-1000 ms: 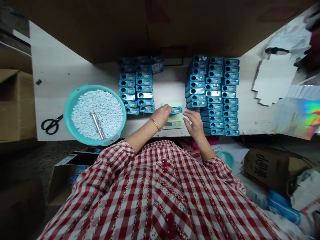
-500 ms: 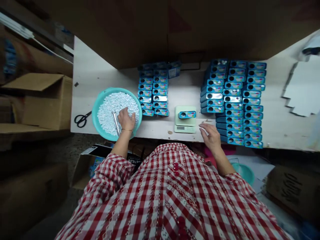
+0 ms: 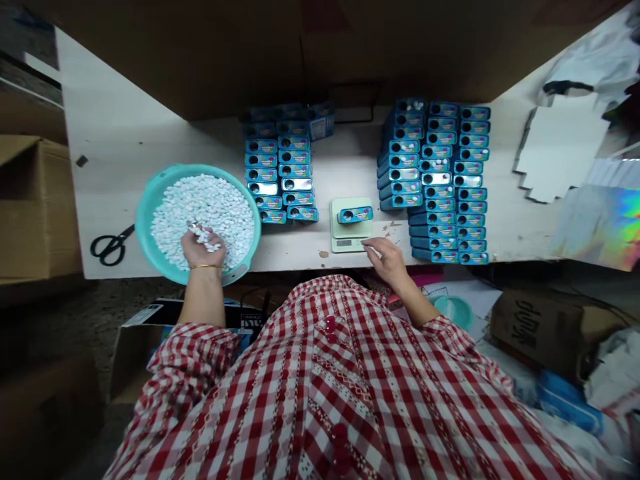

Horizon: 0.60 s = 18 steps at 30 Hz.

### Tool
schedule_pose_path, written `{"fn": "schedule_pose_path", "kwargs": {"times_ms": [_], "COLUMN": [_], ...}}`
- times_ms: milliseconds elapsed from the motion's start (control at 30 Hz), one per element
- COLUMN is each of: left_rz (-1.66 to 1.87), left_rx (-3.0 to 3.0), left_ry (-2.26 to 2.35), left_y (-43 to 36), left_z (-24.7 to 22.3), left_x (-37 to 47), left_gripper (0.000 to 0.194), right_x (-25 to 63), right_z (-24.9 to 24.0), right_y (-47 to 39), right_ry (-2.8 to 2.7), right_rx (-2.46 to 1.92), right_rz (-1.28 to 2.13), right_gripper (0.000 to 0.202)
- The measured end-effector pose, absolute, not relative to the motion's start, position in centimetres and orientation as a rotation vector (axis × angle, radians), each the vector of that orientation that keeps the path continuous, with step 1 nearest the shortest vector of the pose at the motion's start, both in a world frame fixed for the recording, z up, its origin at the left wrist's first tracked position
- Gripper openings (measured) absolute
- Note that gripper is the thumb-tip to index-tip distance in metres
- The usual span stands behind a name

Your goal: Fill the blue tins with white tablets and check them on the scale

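My left hand (image 3: 204, 248) is turned palm up over the turquoise basin (image 3: 145, 230), its fingers curled around a heap of small white candies (image 3: 206, 235). A bit of shiny metal shows at its fingertips; most of it is hidden. More white candies (image 3: 230, 213) fill the basin. At the front right corner of the pale green scale (image 3: 353, 230), my right hand (image 3: 390, 260) has its fingers loosely bent, thumb a little apart, with nothing visible in them. One blue tin (image 3: 355, 214) with a round dark hole lies on the scale.
Rows of blue tins (image 3: 297, 159) stand between basin and scale; more rows (image 3: 445, 180) stand to the right, some with white candies on top. Black scissors (image 3: 111, 247) lie left of the basin. A large cardboard box (image 3: 280, 60) overhangs the back. White cut-out sheets (image 3: 560, 153) lie far right.
My left hand has turned from palm down among the candies to palm up with some in it. My right hand has moved in to the scale's corner. The view has shifted right.
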<state>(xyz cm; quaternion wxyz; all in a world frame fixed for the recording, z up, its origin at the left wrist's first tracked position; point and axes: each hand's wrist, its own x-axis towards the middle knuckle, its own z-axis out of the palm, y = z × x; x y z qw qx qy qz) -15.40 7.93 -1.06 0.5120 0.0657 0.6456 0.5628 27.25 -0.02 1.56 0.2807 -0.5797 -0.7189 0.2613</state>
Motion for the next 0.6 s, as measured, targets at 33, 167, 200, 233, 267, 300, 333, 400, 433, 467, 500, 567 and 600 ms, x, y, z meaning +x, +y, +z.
{"fn": "schedule_pose_path", "kwargs": {"times_ms": [33,167,200,233,267,300,333,400,433,467,500,567,600], "left_rz": [1.472,1.745,1.758,1.761,1.757,1.749,1.736,1.696,1.668,1.639,1.618,1.623,1.644], "left_rx": [-0.015,-0.378,-0.407,-0.414,-0.406,-0.398,-0.399,-0.430,-0.448,-0.460,-0.462,-0.449,-0.436], "left_ry": [1.385,1.193,1.168,1.125,1.070,1.017,0.976,0.953,0.956,0.957,0.951,0.921,0.904], "left_y": [7.8,7.3,7.1,7.0,6.9,6.8,6.7,6.7,6.8,6.9,7.0,7.2,7.4], "left_z": [-0.6,0.5,0.6,0.7,0.8,0.9,0.9,0.8,0.7,0.7,0.6,0.7,0.8], "left_x": [-15.6,-15.1,-14.8,-14.5,-14.1,-13.9,-13.7,-13.5,-13.4,-13.5,-13.5,-13.4,-13.2], "left_gripper": [0.022,0.024,0.022,0.021,0.021,0.022,0.025,0.032,0.034,0.034,0.032,0.027,0.025], "right_x": [26.4,21.2,19.5,17.8,16.2,14.6,13.2,11.0,10.2,9.5,9.1,8.4,8.2], "right_z": [1.5,2.0,2.4,2.8,3.2,3.6,3.9,4.4,4.6,4.6,4.7,4.8,5.0], "right_y": [-0.2,0.2,0.5,0.9,1.3,1.7,2.1,2.7,3.0,3.2,3.3,3.6,3.8], "right_ry": [-1.928,-2.018,-2.066,-2.119,-2.173,-2.215,-2.254,-2.316,-2.336,-2.345,-2.343,-2.327,-2.321], "right_rx": [-1.530,-1.350,-1.277,-1.196,-1.105,-1.030,-0.969,-0.884,-0.865,-0.861,-0.873,-0.906,-0.914], "right_rz": [0.755,1.027,1.092,1.150,1.199,1.232,1.262,1.302,1.315,1.321,1.320,1.298,1.278], "right_gripper": [0.020,0.019,0.019,0.019,0.020,0.021,0.022,0.023,0.023,0.023,0.023,0.023,0.023]}}
